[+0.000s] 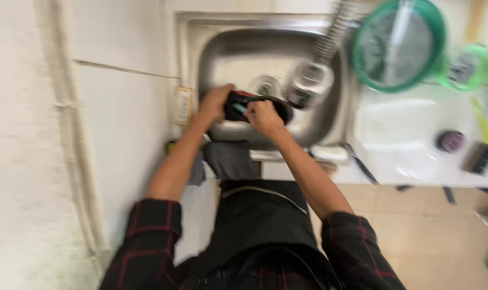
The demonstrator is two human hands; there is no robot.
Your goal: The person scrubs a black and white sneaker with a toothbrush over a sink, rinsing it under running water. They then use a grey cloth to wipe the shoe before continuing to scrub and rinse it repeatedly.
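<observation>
**Scrubbing a dark shoe over the sink**

While your left hand (pixel 216 103) wraps round one end of the dark shoe (pixel 257 106), your right hand (pixel 263 116) is closed on what looks like a small teal-handled brush (pixel 239 108), pressed against the shoe's upper side — blur hides the bristles. The shoe hangs over the steel sink (pixel 230 53), just short of its drain (pixel 266 86) and beside the spring-necked faucet head (pixel 307 85). By my reading you are mid-scrub, with rinsing not yet done. The next stroke calls for a firm left-hand hold so the shoe doesn't twist, and short passes kept inside the basin. To the right of the sink lie a green strainer (pixel 398 44) and the white counter (pixel 399 156) — a grey cloth (pixel 229 159) hangs over the sink's near edge.
</observation>
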